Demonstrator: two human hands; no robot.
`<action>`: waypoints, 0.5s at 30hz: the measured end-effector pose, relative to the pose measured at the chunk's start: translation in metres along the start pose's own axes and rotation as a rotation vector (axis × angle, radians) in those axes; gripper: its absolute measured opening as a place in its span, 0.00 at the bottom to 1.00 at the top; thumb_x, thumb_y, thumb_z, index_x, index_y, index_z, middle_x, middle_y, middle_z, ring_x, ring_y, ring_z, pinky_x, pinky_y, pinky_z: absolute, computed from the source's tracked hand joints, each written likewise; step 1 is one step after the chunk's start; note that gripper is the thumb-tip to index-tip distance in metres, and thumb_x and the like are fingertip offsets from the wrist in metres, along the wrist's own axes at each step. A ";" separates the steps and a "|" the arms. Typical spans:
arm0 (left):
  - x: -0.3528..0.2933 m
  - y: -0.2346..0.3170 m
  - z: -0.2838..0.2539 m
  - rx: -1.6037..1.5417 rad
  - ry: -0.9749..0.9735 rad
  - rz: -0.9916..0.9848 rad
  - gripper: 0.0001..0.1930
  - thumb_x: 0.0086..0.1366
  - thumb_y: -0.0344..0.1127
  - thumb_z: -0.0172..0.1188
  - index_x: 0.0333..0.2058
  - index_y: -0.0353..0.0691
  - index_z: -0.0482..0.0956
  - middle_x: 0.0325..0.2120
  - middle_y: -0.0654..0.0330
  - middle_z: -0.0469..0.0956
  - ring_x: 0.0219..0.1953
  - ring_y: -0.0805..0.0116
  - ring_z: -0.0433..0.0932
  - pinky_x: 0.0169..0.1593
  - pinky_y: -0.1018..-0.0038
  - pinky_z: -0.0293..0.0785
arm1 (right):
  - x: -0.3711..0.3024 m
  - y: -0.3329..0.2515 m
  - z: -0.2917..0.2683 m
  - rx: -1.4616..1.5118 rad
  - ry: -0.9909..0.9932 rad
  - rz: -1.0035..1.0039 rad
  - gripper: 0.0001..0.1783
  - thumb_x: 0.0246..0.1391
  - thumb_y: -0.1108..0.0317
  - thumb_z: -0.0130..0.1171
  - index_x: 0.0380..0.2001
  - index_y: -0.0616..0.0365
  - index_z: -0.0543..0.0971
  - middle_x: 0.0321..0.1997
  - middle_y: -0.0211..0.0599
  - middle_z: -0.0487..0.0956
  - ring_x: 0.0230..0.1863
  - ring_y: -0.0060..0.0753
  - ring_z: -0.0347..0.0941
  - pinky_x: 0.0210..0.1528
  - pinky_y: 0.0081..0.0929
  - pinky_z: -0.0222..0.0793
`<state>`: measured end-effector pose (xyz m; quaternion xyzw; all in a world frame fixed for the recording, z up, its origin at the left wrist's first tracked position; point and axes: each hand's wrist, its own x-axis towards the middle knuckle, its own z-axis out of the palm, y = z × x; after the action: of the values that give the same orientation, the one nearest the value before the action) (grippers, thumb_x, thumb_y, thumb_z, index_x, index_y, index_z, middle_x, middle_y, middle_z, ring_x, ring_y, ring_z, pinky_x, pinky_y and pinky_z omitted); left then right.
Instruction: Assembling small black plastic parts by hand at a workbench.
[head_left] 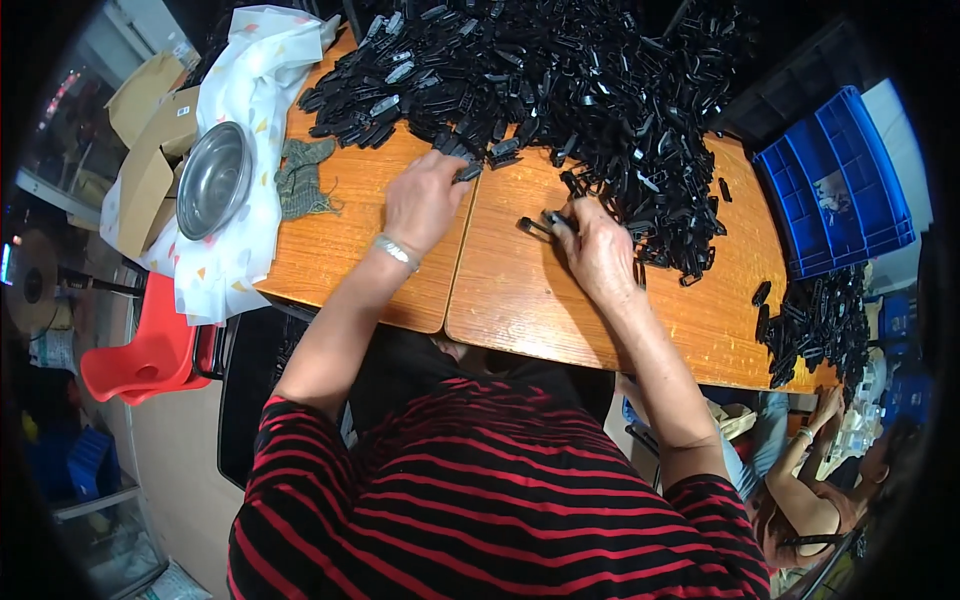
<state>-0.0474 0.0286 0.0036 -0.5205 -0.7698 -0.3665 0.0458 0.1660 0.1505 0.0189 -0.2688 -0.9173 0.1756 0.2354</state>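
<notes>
A large heap of small black plastic parts (530, 70) covers the far side of the wooden table. Some are solid and oblong, others look like open frames. My left hand (420, 200), with a bracelet at the wrist, is at the heap's near edge, fingers closed on a dark oblong part (468, 172). To the right of the table seam, my right hand (600, 250) pinches a black frame-like part (537, 229) just above the tabletop. Its fingertips partly hide that part, and more loose pieces lie right beyond them.
At the left lie a grey knitted glove (305, 180), a metal bowl (214, 180) and a cardboard box (150, 170) on a patterned sheet. A blue crate (835, 185) stands at the right, near a smaller black pile (820, 320). A co-worker (810, 490) sits at lower right; a red chair (150, 345) stands left.
</notes>
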 end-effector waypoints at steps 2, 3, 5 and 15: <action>0.007 0.001 0.013 0.158 -0.005 0.016 0.10 0.54 0.33 0.66 0.36 0.40 0.81 0.34 0.54 0.75 0.39 0.54 0.77 0.42 0.62 0.75 | -0.011 -0.004 0.001 0.051 -0.082 0.009 0.11 0.50 0.71 0.66 0.33 0.62 0.75 0.27 0.47 0.79 0.29 0.50 0.78 0.31 0.38 0.72; 0.009 0.000 0.018 0.189 -0.036 -0.013 0.10 0.53 0.33 0.67 0.35 0.41 0.81 0.36 0.55 0.74 0.41 0.55 0.76 0.42 0.62 0.75 | -0.016 -0.004 0.003 0.119 -0.122 0.016 0.11 0.50 0.71 0.66 0.34 0.61 0.75 0.27 0.47 0.79 0.29 0.50 0.78 0.31 0.38 0.72; 0.011 -0.001 0.025 0.219 -0.031 -0.010 0.11 0.53 0.34 0.68 0.35 0.41 0.81 0.36 0.55 0.75 0.41 0.55 0.76 0.43 0.62 0.75 | -0.024 -0.005 0.008 0.213 -0.208 0.057 0.10 0.50 0.70 0.66 0.34 0.60 0.77 0.28 0.45 0.79 0.30 0.49 0.78 0.32 0.38 0.73; -0.008 -0.005 0.018 -0.508 -0.192 -0.295 0.12 0.60 0.30 0.65 0.42 0.34 0.80 0.29 0.64 0.79 0.27 0.77 0.74 0.34 0.82 0.73 | -0.036 -0.014 0.006 0.130 -0.235 -0.084 0.11 0.50 0.70 0.66 0.39 0.58 0.80 0.38 0.42 0.76 0.36 0.47 0.79 0.36 0.37 0.75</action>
<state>-0.0424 0.0324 -0.0160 -0.4301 -0.7215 -0.4991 -0.2128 0.1837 0.1180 0.0081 -0.1920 -0.9358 0.2548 0.1502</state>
